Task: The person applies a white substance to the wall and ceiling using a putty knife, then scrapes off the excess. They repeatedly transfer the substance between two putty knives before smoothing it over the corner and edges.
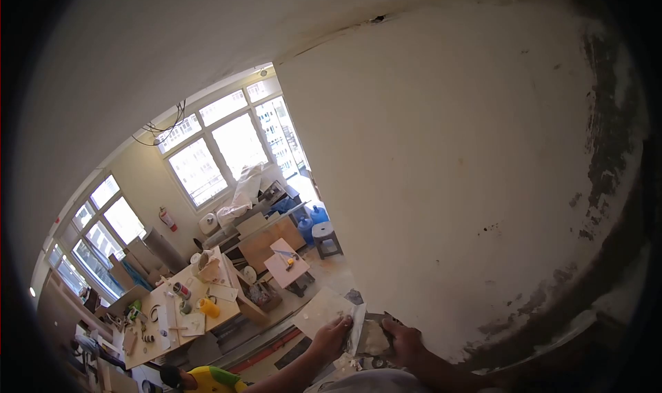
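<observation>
At the bottom centre, my left hand (334,336) is closed on a thin pale flat blade (358,329) held on edge and smeared white. Close beside it, my right hand (405,342) grips a putty knife (370,318), its handle end mostly hidden by the fingers. A cream-coloured lump of putty (374,338) lies on that tool, between the two hands. Both hands are low in front of my body, near the lower edge of a large plastered wall (427,165).
Dark unplastered patches (607,117) run along the wall's right side. Below left, a cluttered worktable (155,348) bears cans and tools. A person in a yellow shirt (207,379) is at the bottom. A pink-topped small table (284,260) and a grey stool (324,233) stand farther off.
</observation>
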Demonstrator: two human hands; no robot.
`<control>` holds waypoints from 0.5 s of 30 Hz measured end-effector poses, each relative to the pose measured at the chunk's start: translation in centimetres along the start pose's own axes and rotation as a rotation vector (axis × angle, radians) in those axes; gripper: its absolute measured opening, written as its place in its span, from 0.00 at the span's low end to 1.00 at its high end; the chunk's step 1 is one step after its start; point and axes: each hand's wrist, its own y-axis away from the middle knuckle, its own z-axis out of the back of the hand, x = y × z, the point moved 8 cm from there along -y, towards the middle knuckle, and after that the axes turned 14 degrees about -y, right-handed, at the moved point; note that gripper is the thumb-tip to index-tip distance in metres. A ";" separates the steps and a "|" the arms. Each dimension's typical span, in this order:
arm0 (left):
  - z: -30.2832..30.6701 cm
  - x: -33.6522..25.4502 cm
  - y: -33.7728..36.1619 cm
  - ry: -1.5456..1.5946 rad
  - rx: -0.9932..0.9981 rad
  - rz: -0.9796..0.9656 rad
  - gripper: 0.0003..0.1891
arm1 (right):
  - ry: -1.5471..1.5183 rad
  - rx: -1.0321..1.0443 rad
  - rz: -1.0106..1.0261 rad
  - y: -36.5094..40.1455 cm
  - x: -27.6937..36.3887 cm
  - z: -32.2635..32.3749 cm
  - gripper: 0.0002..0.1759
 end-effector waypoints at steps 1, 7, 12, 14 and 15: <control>0.3 0.8 0.6 -0.009 -0.017 0.014 0.20 | 0.001 -0.016 0.005 1.1 -1.2 -0.6 0.22; 3.8 5.1 0.4 -0.258 -0.015 0.028 0.18 | -0.294 -0.152 -0.105 4.5 -0.6 -4.2 0.21; 8.3 6.3 2.4 -0.348 -0.054 0.048 0.12 | -0.372 -0.171 0.007 5.8 0.5 -6.3 0.21; 12.8 6.4 0.9 -0.410 -0.162 -0.143 0.13 | -0.323 -0.176 0.124 6.4 2.2 -8.0 0.21; 12.1 5.1 2.7 -0.279 -0.204 -0.149 0.13 | -0.305 -0.187 0.176 6.6 2.8 -8.7 0.21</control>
